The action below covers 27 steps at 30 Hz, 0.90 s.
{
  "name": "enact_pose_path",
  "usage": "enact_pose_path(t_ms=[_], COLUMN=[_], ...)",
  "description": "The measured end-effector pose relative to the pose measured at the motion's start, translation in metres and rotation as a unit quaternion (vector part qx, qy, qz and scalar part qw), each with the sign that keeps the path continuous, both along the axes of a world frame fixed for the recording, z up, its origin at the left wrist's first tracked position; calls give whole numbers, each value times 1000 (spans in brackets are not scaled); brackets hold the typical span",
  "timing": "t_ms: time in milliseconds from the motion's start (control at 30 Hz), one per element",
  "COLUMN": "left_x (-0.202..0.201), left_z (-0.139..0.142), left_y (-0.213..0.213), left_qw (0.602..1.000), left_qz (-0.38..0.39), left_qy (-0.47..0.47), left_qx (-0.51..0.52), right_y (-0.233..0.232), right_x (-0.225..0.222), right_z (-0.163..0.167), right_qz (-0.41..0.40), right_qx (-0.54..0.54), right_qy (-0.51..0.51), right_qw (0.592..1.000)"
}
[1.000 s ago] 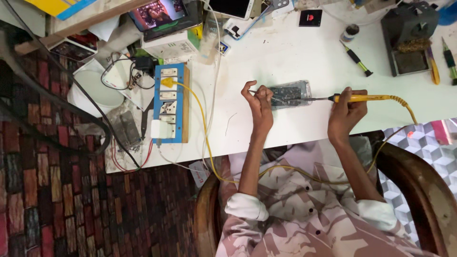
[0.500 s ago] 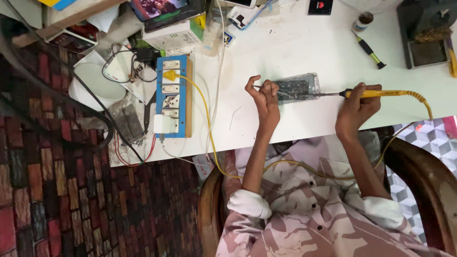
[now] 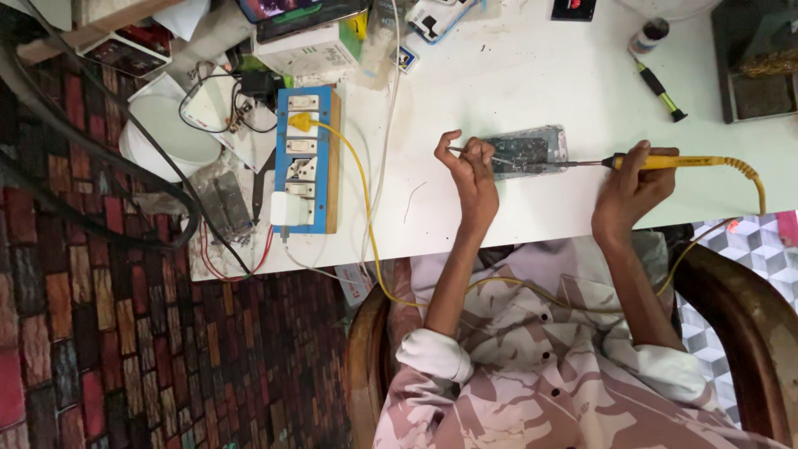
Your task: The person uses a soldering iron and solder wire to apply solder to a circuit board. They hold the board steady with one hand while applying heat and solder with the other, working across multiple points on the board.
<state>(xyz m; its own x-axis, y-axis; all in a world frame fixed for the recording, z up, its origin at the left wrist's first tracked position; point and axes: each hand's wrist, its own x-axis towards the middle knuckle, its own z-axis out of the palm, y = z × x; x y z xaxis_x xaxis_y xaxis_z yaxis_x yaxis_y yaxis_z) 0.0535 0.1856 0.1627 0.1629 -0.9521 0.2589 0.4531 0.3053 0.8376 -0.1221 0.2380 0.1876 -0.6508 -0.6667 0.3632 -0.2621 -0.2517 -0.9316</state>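
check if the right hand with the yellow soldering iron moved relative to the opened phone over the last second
No. The right hand holds the yellow soldering iron with its tip at the opened phone, as before.

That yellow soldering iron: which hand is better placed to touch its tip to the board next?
Right. The right hand already holds the yellow soldering iron, tip at the board; the left hand pinches a thin wire.
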Motion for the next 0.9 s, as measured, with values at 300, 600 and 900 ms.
enact_pose_path(t_ms=[300,600,900], left_x=[4,14,11], left_z=[5,10,-10], left_y=[34,69,98], left_qw=[1000,992,997], left_qz=[-12,-25,-52], left_qy=[-1,-104,-45], left_qx=[1,-65,20], right_y=[33,66,96], right_x=[6,6,-6], right_z=[6,12,-12], right_qz=[11,22,30], right_qx=[-2,-1,-3], right_qy=[-42,-72,-65], right_qw=[999,997,997])
